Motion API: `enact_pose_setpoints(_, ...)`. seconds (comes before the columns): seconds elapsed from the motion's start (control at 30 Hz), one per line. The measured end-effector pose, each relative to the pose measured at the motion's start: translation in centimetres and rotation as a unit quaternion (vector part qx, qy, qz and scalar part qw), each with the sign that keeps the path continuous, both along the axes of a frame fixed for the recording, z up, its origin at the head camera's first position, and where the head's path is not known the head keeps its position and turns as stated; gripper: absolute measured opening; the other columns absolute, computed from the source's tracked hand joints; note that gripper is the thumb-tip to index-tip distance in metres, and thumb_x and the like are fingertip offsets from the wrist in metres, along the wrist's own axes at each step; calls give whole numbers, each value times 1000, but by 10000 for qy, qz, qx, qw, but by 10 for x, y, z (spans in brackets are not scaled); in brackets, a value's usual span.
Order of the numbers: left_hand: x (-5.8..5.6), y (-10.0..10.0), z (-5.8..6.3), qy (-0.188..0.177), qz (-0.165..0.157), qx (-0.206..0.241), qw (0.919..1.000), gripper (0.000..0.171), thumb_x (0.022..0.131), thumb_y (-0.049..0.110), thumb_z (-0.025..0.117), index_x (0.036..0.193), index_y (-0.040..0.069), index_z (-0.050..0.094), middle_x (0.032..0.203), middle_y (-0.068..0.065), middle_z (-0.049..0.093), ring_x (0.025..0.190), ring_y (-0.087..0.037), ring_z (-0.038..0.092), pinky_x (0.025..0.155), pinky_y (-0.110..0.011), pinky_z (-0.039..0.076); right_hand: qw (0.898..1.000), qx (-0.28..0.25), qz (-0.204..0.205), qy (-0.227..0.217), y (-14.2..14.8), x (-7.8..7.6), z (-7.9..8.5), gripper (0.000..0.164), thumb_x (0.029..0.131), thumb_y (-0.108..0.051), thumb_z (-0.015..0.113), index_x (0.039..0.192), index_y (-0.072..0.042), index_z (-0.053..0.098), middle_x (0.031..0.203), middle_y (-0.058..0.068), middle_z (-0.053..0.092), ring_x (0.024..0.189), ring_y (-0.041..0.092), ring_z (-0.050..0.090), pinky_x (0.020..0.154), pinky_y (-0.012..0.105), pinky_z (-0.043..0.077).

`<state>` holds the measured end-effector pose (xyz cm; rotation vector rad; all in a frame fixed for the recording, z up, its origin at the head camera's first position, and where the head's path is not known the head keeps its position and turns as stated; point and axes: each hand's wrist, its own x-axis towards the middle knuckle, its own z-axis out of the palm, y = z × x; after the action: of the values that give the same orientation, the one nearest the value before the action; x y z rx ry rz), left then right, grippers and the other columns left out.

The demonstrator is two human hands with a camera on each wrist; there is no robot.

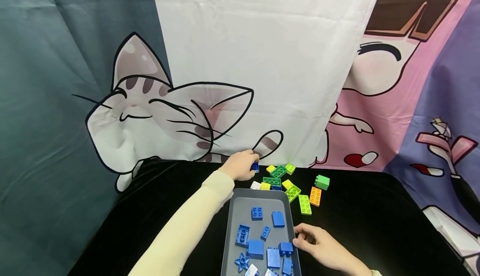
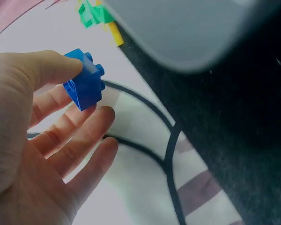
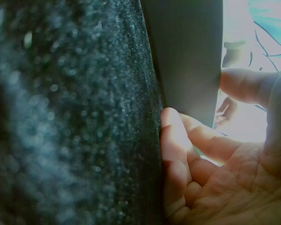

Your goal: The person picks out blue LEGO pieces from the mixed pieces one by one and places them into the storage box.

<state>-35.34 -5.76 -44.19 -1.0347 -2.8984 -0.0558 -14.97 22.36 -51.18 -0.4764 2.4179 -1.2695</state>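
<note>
At the far end of the table, my left hand (image 1: 241,165) pinches a blue toy building brick (image 2: 85,82) between thumb and fingers. The left wrist view shows the brick's studs facing away from the palm, with the other fingers spread below. A grey tray (image 1: 240,196) stands in front of me, holding several blue bricks, including a square one (image 1: 256,249) and a blue flower piece (image 1: 242,262). My right hand (image 1: 318,244) holds the tray's right edge, thumb at the rim and fingers bent against the outer wall.
Beyond the tray lie loose bricks: dark green (image 1: 271,181), lime (image 1: 305,204), orange (image 1: 315,196), yellow (image 1: 265,186) and white (image 1: 256,185). A green block (image 1: 322,182) sits farther right. Black cloth (image 1: 360,213) covers the table, and a printed curtain (image 1: 277,59) hangs behind it.
</note>
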Motion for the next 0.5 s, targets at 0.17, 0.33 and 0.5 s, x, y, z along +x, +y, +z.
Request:
enact_pose_setpoints(0.17,15,-14,8,93,-204,331,9992,40,84,34,63,121,19,63,110,3,55,87,-10,53,82,-26,49,10000,10,1,-21,0,0,1,36,98,-38,54,120,-12,64,88,1,58,75,10,55,61,30,44)
enact_pose_setpoints(0.33,36,-21,13,0,-605,647,9961,40,84,32,65,121,18,61,112,5,53,90,-7,53,81,-23,49,10000,25,8,26,0,1,2,36,98,-39,53,120,-12,64,87,0,57,75,10,55,61,30,43)
enact_pose_setpoints(0.5,60,-20,15,-44,-984,797,9919,34,84,31,66,115,18,62,105,6,52,85,-5,51,75,-19,47,10000,-8,18,22,1,1,2,36,98,-37,53,121,-12,64,87,0,57,76,10,55,61,30,43)
